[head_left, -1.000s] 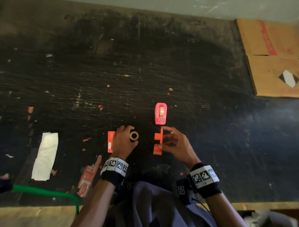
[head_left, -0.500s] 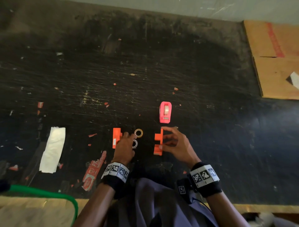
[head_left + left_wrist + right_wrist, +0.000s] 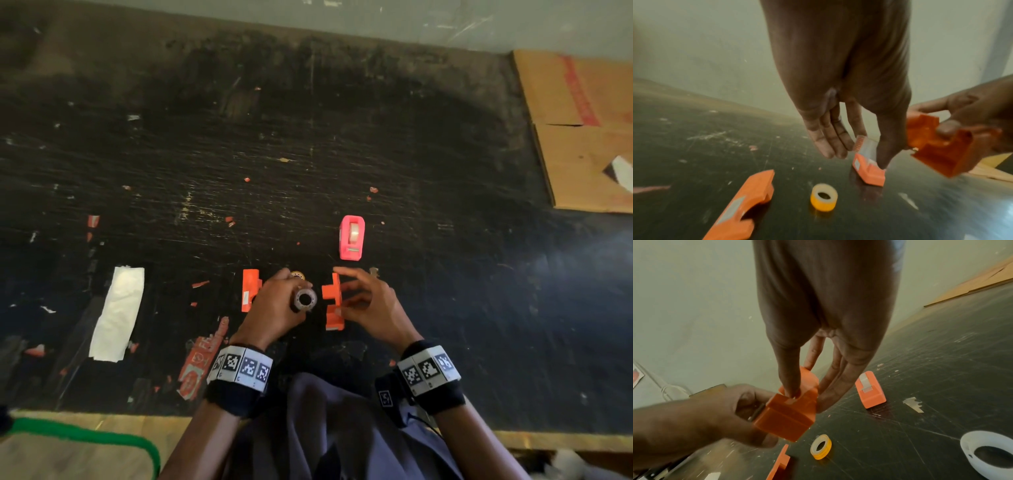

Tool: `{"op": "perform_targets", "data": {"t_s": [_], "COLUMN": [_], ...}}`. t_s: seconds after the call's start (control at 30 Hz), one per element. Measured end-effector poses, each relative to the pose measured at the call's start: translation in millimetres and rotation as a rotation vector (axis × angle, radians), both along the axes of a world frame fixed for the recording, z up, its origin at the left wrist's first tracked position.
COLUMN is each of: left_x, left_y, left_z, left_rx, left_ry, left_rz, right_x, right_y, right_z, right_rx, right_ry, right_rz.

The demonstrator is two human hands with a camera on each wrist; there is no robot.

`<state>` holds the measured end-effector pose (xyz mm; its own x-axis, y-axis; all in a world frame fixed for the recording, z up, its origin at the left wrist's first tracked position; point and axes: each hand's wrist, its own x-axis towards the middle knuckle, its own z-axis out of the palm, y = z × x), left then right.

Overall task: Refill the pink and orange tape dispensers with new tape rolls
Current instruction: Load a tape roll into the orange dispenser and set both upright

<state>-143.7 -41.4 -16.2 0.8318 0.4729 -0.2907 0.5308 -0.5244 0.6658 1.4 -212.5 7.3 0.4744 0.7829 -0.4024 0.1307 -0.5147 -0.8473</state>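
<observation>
My left hand [image 3: 291, 294] grips a tape roll [image 3: 303, 299] with a spoked core, just left of the orange dispenser body [image 3: 334, 303]. My right hand [image 3: 346, 291] pinches that body between thumb and fingers, slightly above the table; it also shows in the right wrist view [image 3: 791, 412]. A yellowish tape roll [image 3: 824, 197] lies flat on the table beyond my left hand. The orange dispenser's other half [image 3: 250, 289] lies to the left. The pink dispenser [image 3: 352, 238] stands further back with a tape roll in it.
Flattened cardboard [image 3: 582, 137] covers the far right of the scratched black table [image 3: 342, 137]. A white paper strip [image 3: 116, 315] and a red wrapper [image 3: 202, 363] lie at the left front. A torn tape scrap [image 3: 913, 404] lies near the pink dispenser.
My left hand set the yellowish roll down on the table, took up the spoked-core roll and brought it beside the orange body. My right hand kept its hold.
</observation>
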Motion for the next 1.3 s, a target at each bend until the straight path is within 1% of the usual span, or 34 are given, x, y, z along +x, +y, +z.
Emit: {"op": "perform_targets", "data": {"t_s": [0.17, 0.3, 0.43, 0.53, 0.7, 0.8, 1.13, 1.3], "left_x": [5, 3, -2, -4, -7, -10, -15, -19], "left_y": [2, 3, 3, 2, 0, 0, 1, -1], "left_z": [21, 23, 24, 29, 32, 31, 28, 28], "left_rx": [-0.027, -0.168, -0.359, -0.421, -0.556, -0.628, -0.699, -0.711], "left_ry": [-0.093, -0.111, -0.194, -0.245, -0.352, -0.393, -0.464, -0.492], "left_rz": [-0.074, -0.068, -0.016, 0.014, 0.137, 0.170, 0.237, 0.249], "right_x": [-2, -4, -4, -3, -3, -3, -8, -10], "right_y": [1, -2, -3, -2, -1, 0, 2, 4], "right_z": [4, 5, 3, 1, 3, 5, 13, 19], "right_rx": [0.029, 0.036, 0.058, 0.064, 0.091, 0.103, 0.117, 0.111], "right_ry": [0.002, 0.000, 0.007, 0.017, 0.030, 0.042, 0.022, -0.011], "right_rz": [0.043, 0.051, 0.030, 0.034, 0.033, 0.026, 0.030, 0.076]}}
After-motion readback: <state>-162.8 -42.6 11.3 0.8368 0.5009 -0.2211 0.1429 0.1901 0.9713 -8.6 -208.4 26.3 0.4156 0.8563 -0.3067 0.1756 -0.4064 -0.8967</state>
